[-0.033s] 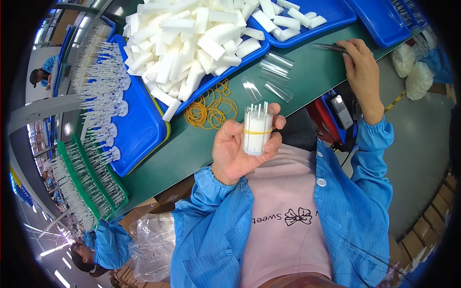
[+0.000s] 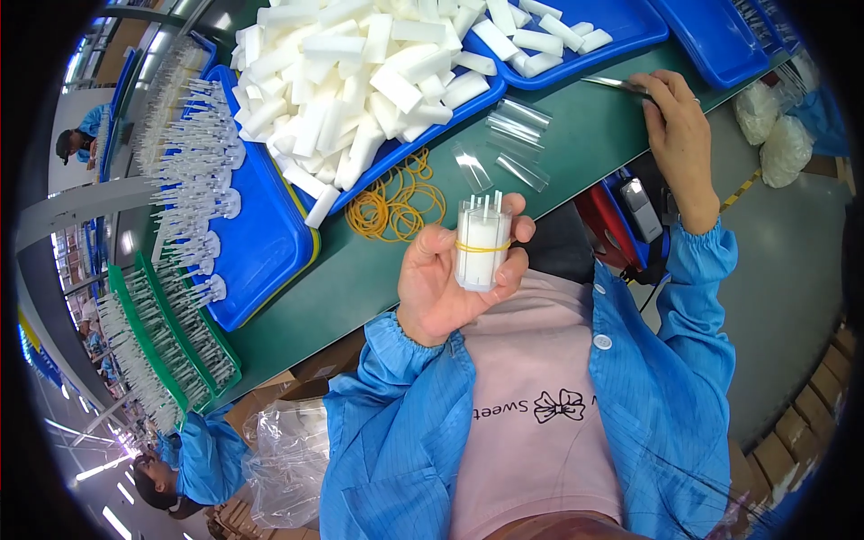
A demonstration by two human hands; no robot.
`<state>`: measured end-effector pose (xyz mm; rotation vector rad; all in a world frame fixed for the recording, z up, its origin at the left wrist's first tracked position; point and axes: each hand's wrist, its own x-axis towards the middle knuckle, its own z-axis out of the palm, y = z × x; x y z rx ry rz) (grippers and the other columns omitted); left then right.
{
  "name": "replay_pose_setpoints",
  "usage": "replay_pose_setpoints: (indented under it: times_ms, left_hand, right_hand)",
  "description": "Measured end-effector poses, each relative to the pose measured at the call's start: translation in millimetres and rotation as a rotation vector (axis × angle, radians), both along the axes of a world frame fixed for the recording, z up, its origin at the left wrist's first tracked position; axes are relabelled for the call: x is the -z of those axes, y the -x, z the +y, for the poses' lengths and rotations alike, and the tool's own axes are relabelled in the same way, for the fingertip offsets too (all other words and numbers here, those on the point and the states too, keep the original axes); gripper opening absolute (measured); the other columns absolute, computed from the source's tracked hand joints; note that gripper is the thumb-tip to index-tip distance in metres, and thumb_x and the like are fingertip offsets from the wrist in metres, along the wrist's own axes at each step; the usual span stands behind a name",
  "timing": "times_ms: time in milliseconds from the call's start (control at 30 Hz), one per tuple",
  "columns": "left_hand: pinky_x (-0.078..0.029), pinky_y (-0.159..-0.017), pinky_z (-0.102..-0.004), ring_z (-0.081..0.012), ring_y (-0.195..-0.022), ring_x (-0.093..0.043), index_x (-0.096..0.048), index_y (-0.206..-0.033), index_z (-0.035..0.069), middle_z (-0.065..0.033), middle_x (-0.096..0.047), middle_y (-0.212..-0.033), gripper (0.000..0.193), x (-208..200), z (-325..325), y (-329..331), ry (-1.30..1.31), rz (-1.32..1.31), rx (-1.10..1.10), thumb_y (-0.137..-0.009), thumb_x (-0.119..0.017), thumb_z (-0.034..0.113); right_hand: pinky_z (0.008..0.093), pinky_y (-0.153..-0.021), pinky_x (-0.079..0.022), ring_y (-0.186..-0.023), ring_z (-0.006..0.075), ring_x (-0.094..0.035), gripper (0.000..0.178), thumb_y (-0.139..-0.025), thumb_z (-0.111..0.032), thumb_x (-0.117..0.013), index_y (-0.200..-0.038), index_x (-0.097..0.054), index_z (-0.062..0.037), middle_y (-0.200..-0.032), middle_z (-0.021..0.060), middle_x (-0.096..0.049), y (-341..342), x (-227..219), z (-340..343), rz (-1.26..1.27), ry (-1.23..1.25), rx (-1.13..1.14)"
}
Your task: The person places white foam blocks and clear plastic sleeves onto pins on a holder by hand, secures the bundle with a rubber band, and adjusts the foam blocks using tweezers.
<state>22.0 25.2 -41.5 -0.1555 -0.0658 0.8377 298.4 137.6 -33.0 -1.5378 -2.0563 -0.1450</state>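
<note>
My left hand [image 2: 450, 279] is closed around a small clear bundle, upright near my chest. This bundle has a white foam block [image 2: 480, 261] inside clear plastic, thin white rods [image 2: 486, 203] sticking out of its top and a yellow rubber band [image 2: 482, 247] around its middle. Over the right side of the table, my right hand [image 2: 679, 121] grips slim metal tweezers [image 2: 612, 85], their tip pointing left. Between the hands, several clear plastic pieces [image 2: 517, 126] lie on the green table. Loose yellow rubber bands [image 2: 387, 207] are heaped to the left of them.
White foam blocks [image 2: 360, 81] pile high in a blue tray [image 2: 490, 94]; more sit in another blue tray [image 2: 630, 40]. At left, spiky white plastic parts [image 2: 193, 162] fill a blue tray [image 2: 261, 261], beside green racks [image 2: 171, 333]. Co-workers in blue [image 2: 211, 459] are at far left.
The tweezers in my right hand have turned slightly and catch more light. The left hand and its bundle look unmoved.
</note>
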Motion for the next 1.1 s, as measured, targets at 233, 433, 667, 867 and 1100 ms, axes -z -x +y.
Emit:
replay_pose_setpoints:
  times_ms: [233,433,667,867,1100]
  left_hand:
    - [-0.045,-0.071,-0.0345,-0.0245,-0.088,-0.051,-0.026,-0.140,0.000,-0.0155,-0.049,-0.116,0.068,-15,0,-4,-0.043,0.359,-0.034,-0.086,-0.053,0.032]
    - [-0.045,-0.074,-0.0351,-0.0256,-0.091,-0.052,-0.023,-0.141,-0.003,-0.0160,-0.049,-0.122,0.065,-10,0,0,-0.016,0.130,-0.068,-0.092,-0.042,0.036]
    - [-0.045,-0.071,-0.0332,-0.0226,-0.089,-0.050,-0.026,-0.139,-0.002,-0.0121,-0.049,-0.112,0.069,-12,-1,-1,-0.012,0.126,-0.066,-0.095,-0.037,0.050]
    - [-0.044,-0.067,-0.0308,-0.0202,-0.082,-0.051,-0.032,-0.138,0.003,-0.0104,-0.050,-0.108,0.060,-16,-5,-1,0.005,0.097,-0.091,-0.098,-0.029,0.049]
    - [-0.045,-0.069,-0.0331,-0.0205,-0.083,-0.051,-0.034,-0.138,0.004,-0.0075,-0.052,-0.106,0.060,-12,-5,2,-0.010,0.160,-0.070,-0.099,-0.023,0.048]
  right_hand:
    - [0.0411,-0.083,-0.047,-0.097,0.0263,-0.058,0.038,-0.089,-0.027,-0.059,-0.120,-0.055,-0.0068,-0.112,0.0102,-0.058,24,-57,-65,0.998,-0.051,-0.424]
    - [0.0387,-0.085,-0.048,-0.097,0.0221,-0.058,0.018,-0.090,-0.004,-0.050,-0.104,-0.061,-0.0069,-0.106,0.0105,-0.059,77,-136,-108,1.153,-0.829,-1.439]
    - [0.0305,-0.065,-0.053,-0.089,0.0179,-0.059,0.010,-0.085,0.000,-0.056,-0.093,-0.061,-0.0039,-0.102,0.0067,-0.061,89,-125,-129,1.429,0.001,-1.774]
    - [0.0378,-0.079,-0.053,-0.109,0.0155,-0.051,0.016,-0.092,-0.014,-0.053,-0.102,-0.064,-0.0085,-0.121,0.0058,-0.053,89,-119,-119,1.367,-0.051,-1.781]
    - [0.0386,-0.073,-0.047,-0.087,0.0312,-0.060,0.031,-0.069,-0.020,-0.072,-0.095,-0.065,-0.0037,-0.098,0.0145,-0.063,92,-72,-91,0.955,0.221,-0.944]
